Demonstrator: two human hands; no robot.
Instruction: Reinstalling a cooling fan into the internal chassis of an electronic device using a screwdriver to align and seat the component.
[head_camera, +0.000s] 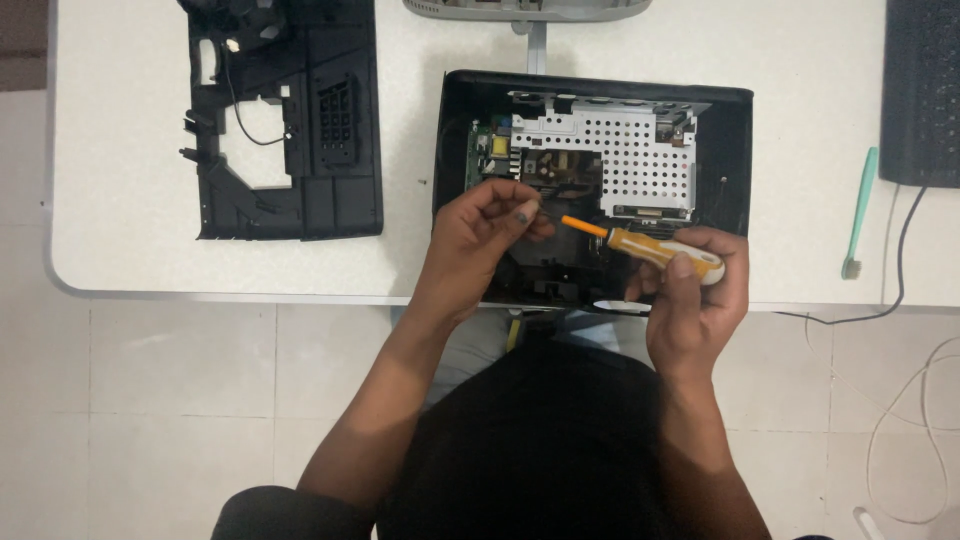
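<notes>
An opened black electronic device (730, 150) lies on the white table (120, 200), showing a perforated metal shield (640, 150) and a green circuit board (478, 155). My right hand (695, 300) grips a screwdriver (655, 247) with a yellow and white handle, its tip pointing left toward my left hand. My left hand (485, 235) hovers over the device's lower left part with fingers pinched together near the screwdriver tip; whether a small part is pinched there is too small to tell.
A detached black plastic cover (330, 130) with a thin wire lies at the left. A dark keyboard (920, 90) sits at the right edge, a teal toothbrush (860, 210) beside it. Cables (900, 300) hang off the table's right side. A grey object (525, 8) rests at the top.
</notes>
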